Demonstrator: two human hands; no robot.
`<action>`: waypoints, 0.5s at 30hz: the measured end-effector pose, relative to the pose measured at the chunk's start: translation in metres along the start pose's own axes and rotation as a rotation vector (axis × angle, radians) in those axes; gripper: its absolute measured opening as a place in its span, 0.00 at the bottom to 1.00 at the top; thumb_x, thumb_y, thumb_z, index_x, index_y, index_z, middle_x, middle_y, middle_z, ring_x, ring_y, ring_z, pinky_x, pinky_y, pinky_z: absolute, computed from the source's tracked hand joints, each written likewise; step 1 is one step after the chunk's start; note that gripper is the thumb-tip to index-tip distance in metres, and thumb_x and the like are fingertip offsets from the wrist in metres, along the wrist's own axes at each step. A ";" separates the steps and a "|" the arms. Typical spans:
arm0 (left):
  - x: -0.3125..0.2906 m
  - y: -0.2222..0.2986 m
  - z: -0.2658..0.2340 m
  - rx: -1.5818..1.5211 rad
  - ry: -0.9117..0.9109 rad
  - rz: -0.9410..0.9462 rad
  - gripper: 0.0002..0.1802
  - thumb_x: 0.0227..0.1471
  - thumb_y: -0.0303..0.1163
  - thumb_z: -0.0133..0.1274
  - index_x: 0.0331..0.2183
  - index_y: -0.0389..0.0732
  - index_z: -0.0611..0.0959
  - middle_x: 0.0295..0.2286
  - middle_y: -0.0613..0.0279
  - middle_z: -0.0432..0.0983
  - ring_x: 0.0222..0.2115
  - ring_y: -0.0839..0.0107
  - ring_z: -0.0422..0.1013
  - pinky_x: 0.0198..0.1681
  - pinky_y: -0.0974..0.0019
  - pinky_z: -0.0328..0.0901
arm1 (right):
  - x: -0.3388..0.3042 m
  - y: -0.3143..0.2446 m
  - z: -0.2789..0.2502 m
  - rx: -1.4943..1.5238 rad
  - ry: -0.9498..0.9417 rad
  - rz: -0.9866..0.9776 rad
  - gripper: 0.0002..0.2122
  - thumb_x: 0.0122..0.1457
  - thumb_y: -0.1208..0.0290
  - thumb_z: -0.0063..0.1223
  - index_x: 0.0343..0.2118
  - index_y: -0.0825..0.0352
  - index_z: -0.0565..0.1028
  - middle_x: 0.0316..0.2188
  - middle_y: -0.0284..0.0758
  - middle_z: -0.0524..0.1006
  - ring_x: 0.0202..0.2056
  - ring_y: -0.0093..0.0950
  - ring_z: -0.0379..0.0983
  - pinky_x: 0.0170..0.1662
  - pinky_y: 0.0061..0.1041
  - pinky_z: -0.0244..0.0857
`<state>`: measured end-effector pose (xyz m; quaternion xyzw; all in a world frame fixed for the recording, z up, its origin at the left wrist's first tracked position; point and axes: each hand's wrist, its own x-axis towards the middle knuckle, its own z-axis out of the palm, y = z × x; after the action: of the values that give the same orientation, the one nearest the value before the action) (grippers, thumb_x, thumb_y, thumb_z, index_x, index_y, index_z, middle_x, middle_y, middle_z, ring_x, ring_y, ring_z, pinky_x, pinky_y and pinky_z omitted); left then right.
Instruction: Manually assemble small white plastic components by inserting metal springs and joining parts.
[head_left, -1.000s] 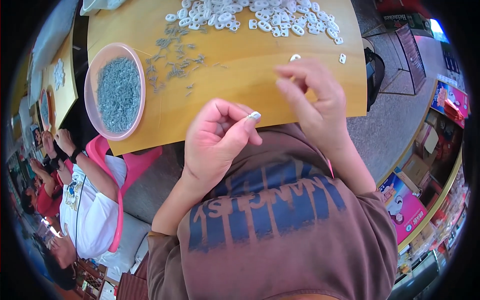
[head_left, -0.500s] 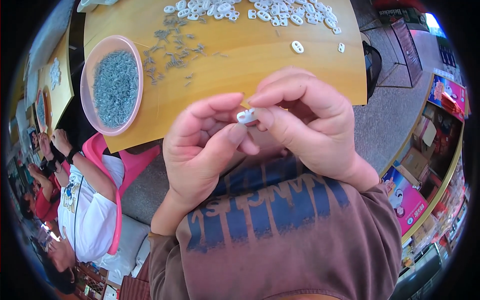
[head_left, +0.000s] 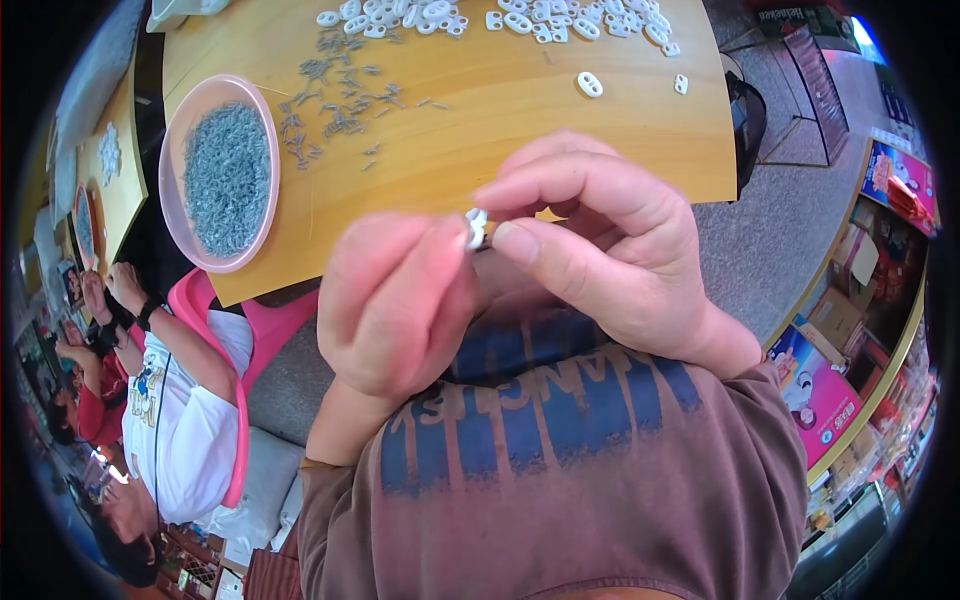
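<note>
Wooden table [head_left: 480, 130] is the landmark, everything placed rel. to it. On its left part sits a pink bowl [head_left: 222, 172] heaped w/ small grey metal pins; loose pins [head_left: 340, 90] are scattered just right of the bowl toward the table's middle. Along the far edge lies a big pile of white plastic oval pieces [head_left: 560, 18], w/ two strays [head_left: 590, 84] a bit nearer on the right side. Judging from that, most of the work looks left: bowl full, pile large, and no separate heap of finished pieces that I can tell. Below the table's near edge, close to the camera, both hands meet. Left hand [head_left: 395, 300] is curled, thumb and forefinger pinched on a small white piece [head_left: 476, 226], held at its fingertips. Right hand [head_left: 610, 250] is narrow too, thumb and index pressed against the same piece from the right; something dark shows there, maybe a pin, too small to tell. So the piece sits between both hands' fingertips, touching each, over the table's front edge, not on it.
</note>
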<state>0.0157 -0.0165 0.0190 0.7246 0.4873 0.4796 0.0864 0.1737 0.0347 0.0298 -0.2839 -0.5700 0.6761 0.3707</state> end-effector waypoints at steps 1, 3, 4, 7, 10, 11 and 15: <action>0.000 -0.001 0.001 0.070 0.045 0.131 0.18 0.31 0.13 0.54 0.32 0.31 0.75 0.28 0.55 0.69 0.21 0.66 0.67 0.21 0.71 0.61 | 0.000 0.000 0.000 0.003 -0.017 0.008 0.07 0.49 0.84 0.48 0.33 0.73 0.71 0.33 0.37 0.69 0.33 0.21 0.67 0.36 0.16 0.61; -0.002 -0.002 0.001 0.056 0.016 0.142 0.20 0.29 0.12 0.54 0.33 0.31 0.75 0.28 0.55 0.69 0.21 0.67 0.67 0.20 0.70 0.61 | -0.001 0.000 0.000 0.058 -0.008 0.038 0.07 0.49 0.84 0.48 0.33 0.73 0.71 0.33 0.37 0.70 0.34 0.21 0.67 0.37 0.16 0.61; -0.003 -0.002 0.001 0.046 -0.010 0.154 0.21 0.28 0.12 0.54 0.33 0.31 0.75 0.28 0.55 0.69 0.21 0.67 0.67 0.20 0.70 0.60 | 0.000 0.000 0.000 0.113 -0.002 0.067 0.07 0.49 0.84 0.48 0.33 0.73 0.71 0.33 0.37 0.70 0.34 0.21 0.68 0.37 0.16 0.62; -0.001 -0.001 0.004 0.042 0.034 0.122 0.19 0.31 0.12 0.53 0.33 0.30 0.75 0.28 0.54 0.69 0.22 0.67 0.67 0.21 0.71 0.62 | 0.000 -0.008 0.000 0.354 0.041 0.270 0.07 0.49 0.85 0.48 0.32 0.73 0.71 0.32 0.36 0.70 0.33 0.21 0.68 0.37 0.17 0.63; -0.003 0.003 0.003 -0.100 -0.018 -0.087 0.15 0.38 0.13 0.50 0.34 0.31 0.74 0.28 0.55 0.70 0.23 0.71 0.68 0.24 0.75 0.64 | 0.002 -0.004 0.001 0.510 0.060 0.289 0.06 0.49 0.85 0.49 0.32 0.73 0.71 0.31 0.36 0.71 0.32 0.21 0.69 0.37 0.17 0.64; -0.005 0.007 0.004 -0.099 -0.016 -0.087 0.15 0.38 0.13 0.50 0.34 0.31 0.74 0.28 0.55 0.70 0.23 0.71 0.68 0.24 0.75 0.64 | 0.001 -0.002 0.001 0.509 0.058 0.289 0.06 0.49 0.85 0.49 0.32 0.73 0.71 0.31 0.36 0.71 0.32 0.21 0.69 0.37 0.17 0.64; -0.011 0.013 0.002 -0.966 0.071 -0.828 0.10 0.48 0.20 0.45 0.36 0.31 0.71 0.30 0.59 0.71 0.26 0.79 0.68 0.29 0.78 0.65 | 0.004 0.004 0.002 0.454 0.049 0.315 0.07 0.49 0.84 0.49 0.32 0.72 0.70 0.30 0.34 0.71 0.32 0.20 0.69 0.36 0.16 0.64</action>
<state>0.0248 -0.0313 0.0190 0.3392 0.4585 0.5959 0.5654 0.1692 0.0366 0.0266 -0.2951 -0.3435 0.8288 0.3288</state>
